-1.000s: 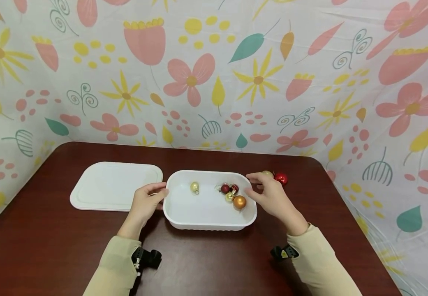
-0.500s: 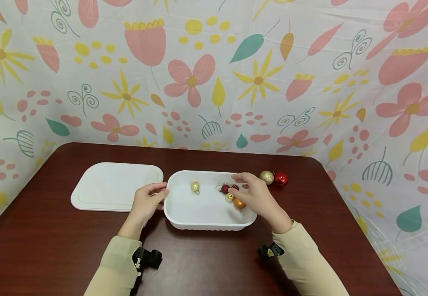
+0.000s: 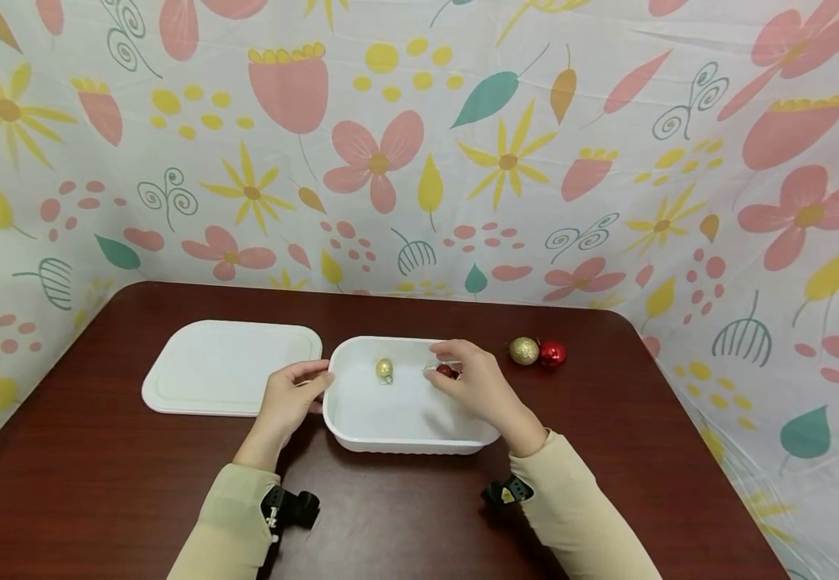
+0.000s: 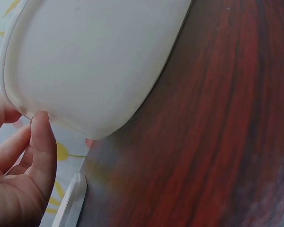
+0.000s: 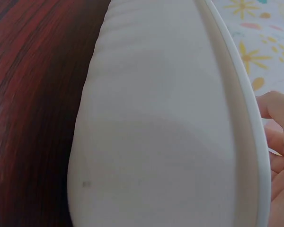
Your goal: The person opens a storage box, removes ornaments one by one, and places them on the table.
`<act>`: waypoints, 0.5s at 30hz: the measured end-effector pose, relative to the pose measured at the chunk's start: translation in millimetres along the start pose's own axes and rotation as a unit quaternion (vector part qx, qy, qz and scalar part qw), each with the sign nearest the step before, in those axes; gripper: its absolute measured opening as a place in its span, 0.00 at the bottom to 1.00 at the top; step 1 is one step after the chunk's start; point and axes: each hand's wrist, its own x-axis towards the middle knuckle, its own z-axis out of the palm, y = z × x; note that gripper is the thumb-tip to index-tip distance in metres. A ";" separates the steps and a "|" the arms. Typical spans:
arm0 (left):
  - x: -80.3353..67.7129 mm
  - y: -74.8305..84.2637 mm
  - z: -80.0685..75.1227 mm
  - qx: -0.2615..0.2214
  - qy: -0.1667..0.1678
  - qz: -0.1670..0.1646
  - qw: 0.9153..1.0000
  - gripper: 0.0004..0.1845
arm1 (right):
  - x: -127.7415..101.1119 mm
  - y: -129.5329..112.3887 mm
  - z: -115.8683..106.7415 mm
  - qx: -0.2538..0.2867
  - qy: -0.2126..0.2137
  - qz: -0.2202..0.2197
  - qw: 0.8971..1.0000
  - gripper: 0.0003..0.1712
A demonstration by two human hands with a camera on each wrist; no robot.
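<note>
A white rectangular container (image 3: pixel 390 415) stands on the table in the head view. My left hand (image 3: pixel 290 401) pinches its left rim, thumb on the edge and fingers beneath; the left wrist view has the same grip, thumb (image 4: pixel 43 146) at the rim. My right hand (image 3: pixel 480 391) is inside the right part of the container, thumb and forefinger apart around a dark red bauble (image 3: pixel 447 370). It hides the other small baubles there, and I cannot tell whether it touches them. A small gold bauble (image 3: pixel 384 368) lies alone in the left half.
The container's white lid (image 3: pixel 226 366) lies flat on the left of the dark wooden table (image 3: pixel 390 515). Beyond the container's right end sit a glittery gold bauble (image 3: pixel 524 350) and a shiny red bauble (image 3: pixel 553 354). A flower-patterned cloth (image 3: pixel 419 161) hangs behind the table.
My right hand has moved left from the container's right rim to over the baubles inside, uncovering the two outside and covering the orange-gold one. My left hand stays at the left rim.
</note>
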 end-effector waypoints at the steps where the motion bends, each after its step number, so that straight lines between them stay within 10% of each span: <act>1: -0.1 -0.1 0.0 0.000 0.001 -0.001 1.000 0.18 | 1.3 -0.8 1.4 -0.004 0.000 -0.004 1.000 0.20; 15: 0.6 -0.3 -0.7 0.003 -0.006 0.000 1.000 0.20 | 21.4 -12.4 20.5 0.023 -0.076 0.057 0.995 0.23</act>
